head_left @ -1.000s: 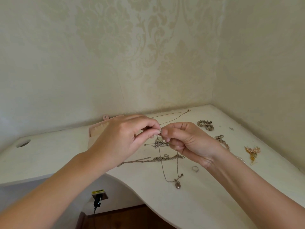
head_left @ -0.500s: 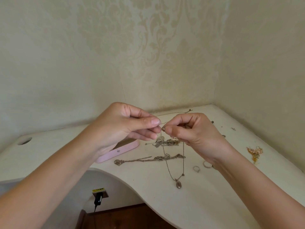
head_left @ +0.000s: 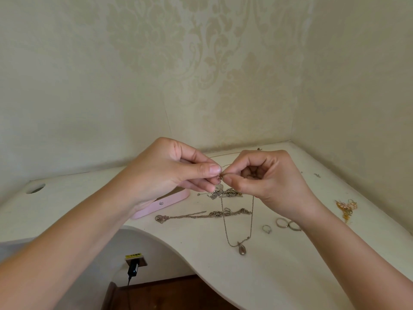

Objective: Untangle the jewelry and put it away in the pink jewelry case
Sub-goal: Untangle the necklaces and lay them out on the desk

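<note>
left hand [head_left: 169,173] and right hand [head_left: 270,182] both pinch pendant necklace [head_left: 242,250] clasp end above desk [head_left: 290,276]; chain hangs in a loop, pink jewelry case [head_left: 163,204] lies behind left wrist

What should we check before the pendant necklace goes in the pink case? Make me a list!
1. Left hand and right hand both pinch the necklace: ok.
2. Clasp open: cannot tell, too tiny.
3. Necklace free of the twisted chain: cannot tell; they cross.
4. Pink case open: cannot tell, left hand hides most of it.
5. Rings out of the way: ok.
</note>
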